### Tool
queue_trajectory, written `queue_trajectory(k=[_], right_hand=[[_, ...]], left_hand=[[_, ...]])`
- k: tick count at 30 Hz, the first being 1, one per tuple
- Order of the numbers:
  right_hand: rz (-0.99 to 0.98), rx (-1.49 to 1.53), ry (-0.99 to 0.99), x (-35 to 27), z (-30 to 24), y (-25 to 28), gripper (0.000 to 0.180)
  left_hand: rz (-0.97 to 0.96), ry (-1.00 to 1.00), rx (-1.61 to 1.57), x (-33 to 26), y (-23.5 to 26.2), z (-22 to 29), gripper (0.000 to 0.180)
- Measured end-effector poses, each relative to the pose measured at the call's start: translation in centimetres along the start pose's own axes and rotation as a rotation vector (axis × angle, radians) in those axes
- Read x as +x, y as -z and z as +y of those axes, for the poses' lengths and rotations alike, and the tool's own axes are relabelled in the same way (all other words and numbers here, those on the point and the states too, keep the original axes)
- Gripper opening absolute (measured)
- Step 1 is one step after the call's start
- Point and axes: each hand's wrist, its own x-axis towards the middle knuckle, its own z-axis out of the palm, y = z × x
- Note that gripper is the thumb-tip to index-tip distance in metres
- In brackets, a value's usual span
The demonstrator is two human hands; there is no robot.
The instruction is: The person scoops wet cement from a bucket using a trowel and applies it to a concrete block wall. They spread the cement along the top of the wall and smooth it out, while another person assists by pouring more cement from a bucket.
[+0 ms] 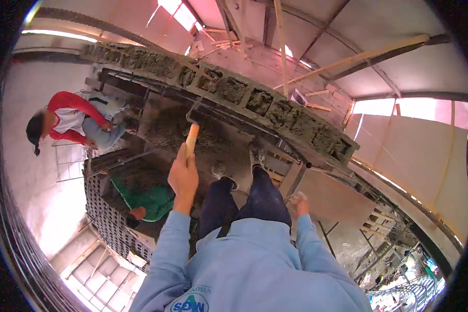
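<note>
My left hand (183,179) is closed around the pale wooden handle of a trowel (192,139), held out in front of me. Its bent metal shank points toward a row of hollow concrete blocks (231,89); the blade is hard to make out against the mortar. Grey mortar lies in and over several of the block cavities. My right hand (299,204) hangs low by my right side, its fingers loosely bent and slightly apart, with nothing visible in it.
A person in a red and white top (70,117) sits at the left. Another person in green (143,199) is below, beside stacked hollow blocks (106,205). Dark pipes run along the wall. Timber props (359,60) slant at the upper right; a board (330,195) lies right of my legs.
</note>
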Motion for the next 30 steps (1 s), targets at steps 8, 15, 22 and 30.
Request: queue_trajectory(k=[8,15,22,30], right_hand=[[0.039,-0.203,-0.005,6.0,5.0,7.3,0.041],[0.010,-0.002,-0.125,3.4,0.9,5.1,0.046],[-0.009,0.010,-0.061,3.9,-1.9,4.9,0.045],[-0.122,-0.284,0.144,5.6,-5.6,5.9,0.039]], left_hand=[[0.043,-0.020,-0.127,-1.2,-1.3,-1.3,0.046],[0.013,0.087,-0.112,-1.3,3.5,-7.7,0.044],[-0.185,0.406,-0.704,3.4,4.8,-1.8,0.045],[-0.351,0.411,-0.899,2.4,1.6,-0.5,0.050]])
